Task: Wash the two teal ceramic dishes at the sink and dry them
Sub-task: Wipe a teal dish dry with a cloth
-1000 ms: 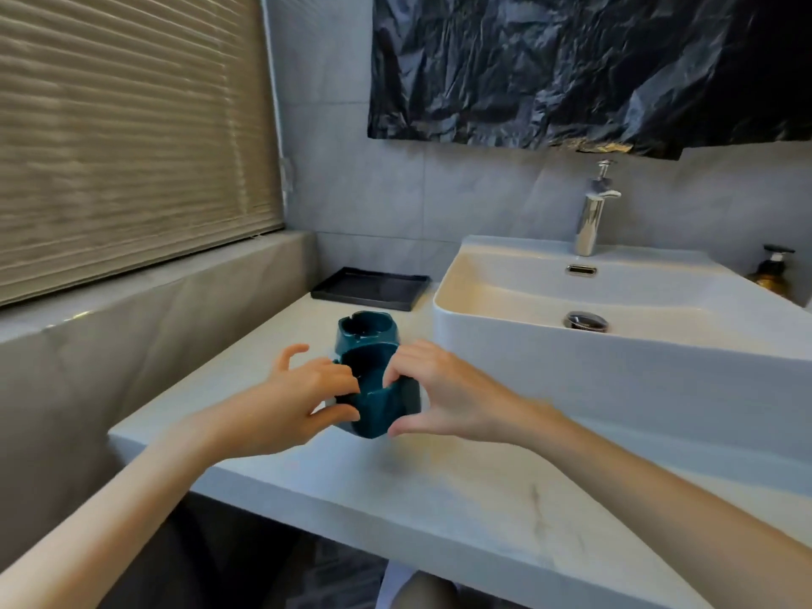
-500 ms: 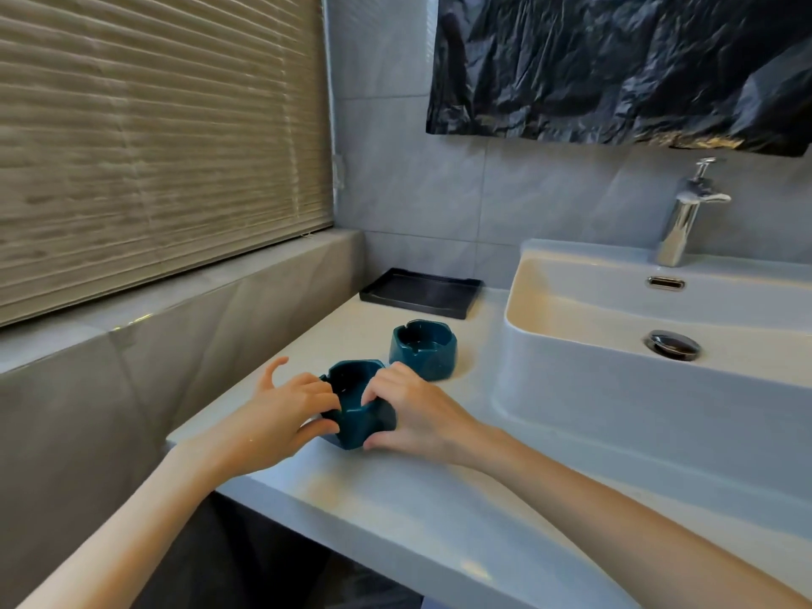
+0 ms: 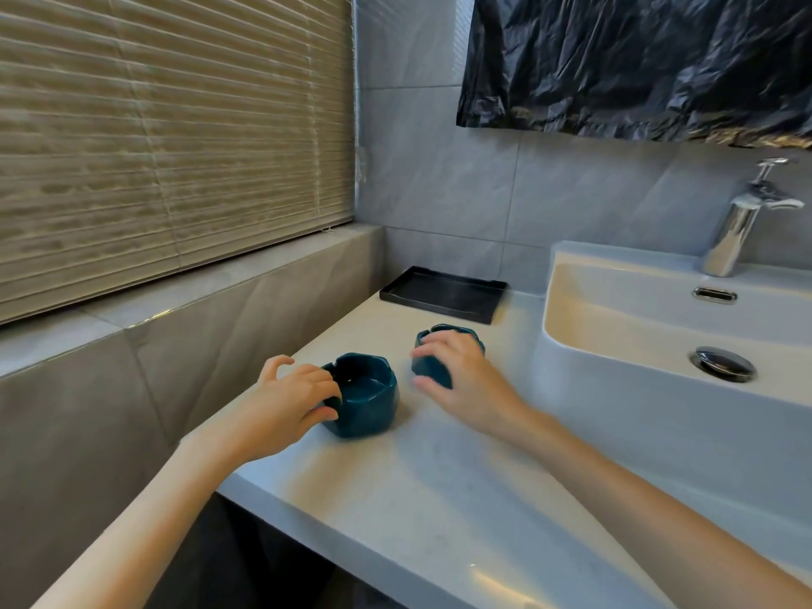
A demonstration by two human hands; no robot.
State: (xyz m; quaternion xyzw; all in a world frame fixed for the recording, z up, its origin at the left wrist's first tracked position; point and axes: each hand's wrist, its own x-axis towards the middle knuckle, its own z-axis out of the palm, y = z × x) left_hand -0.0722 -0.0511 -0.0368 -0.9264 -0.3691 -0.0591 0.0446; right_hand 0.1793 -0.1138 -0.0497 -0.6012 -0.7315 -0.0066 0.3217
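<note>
Two teal ceramic dishes with notched rims stand on the pale counter [image 3: 439, 498], left of the white sink [image 3: 659, 327]. The nearer dish [image 3: 369, 397] sits upright, and my left hand [image 3: 285, 406] grips its left rim with thumb and fingers. The farther dish [image 3: 428, 367] is mostly covered by my right hand [image 3: 457, 375], whose fingers curl over its top and front side. Both dishes rest on the counter.
A black rectangular tray [image 3: 444, 292] lies at the back of the counter by the wall. A chrome tap [image 3: 742, 222] stands behind the basin, with a drain plug [image 3: 723, 364] inside. Blinds cover the window at left above a tiled ledge [image 3: 175, 301].
My right hand let go of the nearer dish and moved right onto the farther dish. My left hand stays on the nearer dish. The view has shifted left.
</note>
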